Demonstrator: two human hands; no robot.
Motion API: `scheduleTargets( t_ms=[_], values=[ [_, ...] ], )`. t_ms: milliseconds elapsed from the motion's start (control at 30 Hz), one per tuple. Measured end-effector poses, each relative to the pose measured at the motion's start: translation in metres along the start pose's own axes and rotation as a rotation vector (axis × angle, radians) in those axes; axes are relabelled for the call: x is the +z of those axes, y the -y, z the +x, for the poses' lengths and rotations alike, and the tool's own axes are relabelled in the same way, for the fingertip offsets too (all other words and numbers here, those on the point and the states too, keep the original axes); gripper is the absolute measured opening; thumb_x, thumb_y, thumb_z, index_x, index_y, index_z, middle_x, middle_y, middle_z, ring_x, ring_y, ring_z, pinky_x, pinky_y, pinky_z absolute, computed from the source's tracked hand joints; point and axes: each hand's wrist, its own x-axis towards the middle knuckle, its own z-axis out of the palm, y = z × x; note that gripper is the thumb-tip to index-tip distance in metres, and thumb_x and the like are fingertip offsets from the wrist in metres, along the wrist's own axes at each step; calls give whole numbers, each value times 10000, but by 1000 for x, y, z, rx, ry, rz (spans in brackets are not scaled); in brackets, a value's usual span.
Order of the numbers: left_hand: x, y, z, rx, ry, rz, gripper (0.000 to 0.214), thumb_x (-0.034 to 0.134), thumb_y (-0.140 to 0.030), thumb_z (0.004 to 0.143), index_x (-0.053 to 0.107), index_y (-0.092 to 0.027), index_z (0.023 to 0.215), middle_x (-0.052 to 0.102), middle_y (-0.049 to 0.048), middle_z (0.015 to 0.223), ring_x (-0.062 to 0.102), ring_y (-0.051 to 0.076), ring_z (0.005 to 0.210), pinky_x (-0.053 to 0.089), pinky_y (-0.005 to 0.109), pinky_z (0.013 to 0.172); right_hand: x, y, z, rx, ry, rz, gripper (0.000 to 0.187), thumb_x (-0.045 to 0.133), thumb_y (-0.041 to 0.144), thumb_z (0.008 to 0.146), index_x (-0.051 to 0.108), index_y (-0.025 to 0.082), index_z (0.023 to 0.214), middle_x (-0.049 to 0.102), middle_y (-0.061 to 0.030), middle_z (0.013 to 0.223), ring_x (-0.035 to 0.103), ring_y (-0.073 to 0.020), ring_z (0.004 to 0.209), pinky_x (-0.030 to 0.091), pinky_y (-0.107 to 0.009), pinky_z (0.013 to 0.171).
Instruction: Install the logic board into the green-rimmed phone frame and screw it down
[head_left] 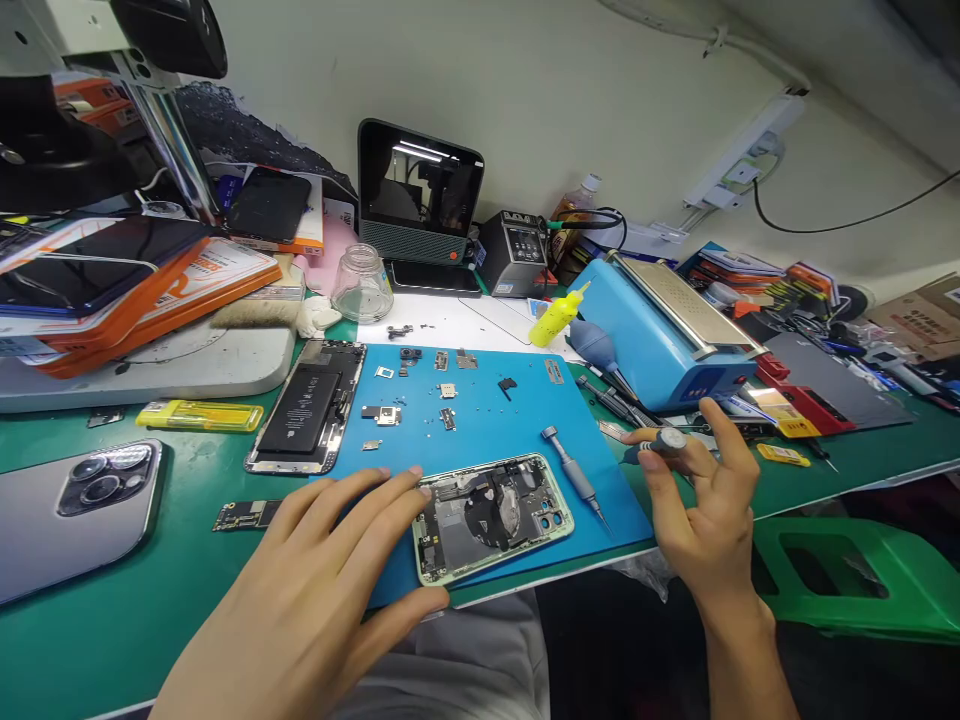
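My left hand (322,570) is at the left end of an opened phone housing (487,520) with a pale green frame. Index finger and thumb bracket that end, steadying it flat on the blue mat (495,400). Raised to the right of the mat, my right hand (697,500) grips a small screwdriver (660,445) between thumb and fingers, its round cap toward me. A second grey screwdriver (576,475) lies beside the housing. Small metal parts (386,414) and a dark bracket (508,384) are spread over the mat's upper half.
A detached screen assembly with battery (304,410), a circuit board (244,515) and a grey phone (82,510) lie to the left. Behind the mat stand a glass jar (363,285) and a yellow bottle (556,318). A blue machine (660,330) stands at the right.
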Motion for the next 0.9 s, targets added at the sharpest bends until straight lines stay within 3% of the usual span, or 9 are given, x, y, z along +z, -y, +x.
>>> scheduleTargets(
  t_ms=[200, 333, 467, 533, 733, 900],
  values=[
    [0, 0, -1, -6, 32, 13, 509, 502, -574, 1287, 632, -219, 1627, 812, 12, 1603, 707, 287, 1403, 509, 482, 1125, 2, 5, 6, 91, -17, -36, 734, 699, 549, 1174, 474, 295, 1825, 864, -124, 1243, 858, -335, 1139, 712, -532, 1044],
    [0, 0, 0, -4, 32, 25, 517, 514, -587, 1282, 632, -230, 1637, 794, -3, 1642, 711, 280, 1407, 510, 469, 1137, 3, 10, 20, 175, -52, -91, 669, 678, 619, 1169, 574, 291, 1743, 839, -101, 1154, 816, -311, 998, 700, -496, 947],
    [0, 0, 0, -5, 31, 19, 525, 516, -601, 1280, 633, -234, 1637, 792, -6, 1643, 714, 280, 1406, 502, 464, 1138, 2, 7, 34, 206, 95, -184, 544, 722, 616, 1135, 743, 315, 1588, 822, -52, 1027, 728, -242, 776, 627, -405, 752],
    [0, 0, -1, -5, 30, 14, 532, 506, -600, 1282, 628, -230, 1644, 791, -1, 1647, 713, 285, 1402, 502, 470, 1128, 2, 3, 37, 198, 192, -237, 497, 751, 566, 1124, 772, 324, 1558, 825, -39, 1015, 725, -220, 765, 598, -376, 716],
    [-2, 0, -3, -10, 38, -5, 523, 558, -579, 1270, 639, -211, 1633, 795, 14, 1638, 714, 288, 1423, 506, 484, 1129, 5, -8, 36, 175, 307, -339, 436, 743, 515, 1186, 733, 229, 1515, 809, -90, 1302, 804, -222, 1063, 724, -430, 950],
    [0, -2, 3, -17, 21, -19, 549, 551, -618, 1264, 646, -208, 1616, 811, 15, 1615, 726, 280, 1414, 496, 482, 1137, 7, -14, 35, 143, 338, -405, 394, 783, 482, 1166, 759, 228, 1466, 783, -117, 1456, 798, -262, 1226, 720, -487, 1063]
  ],
)
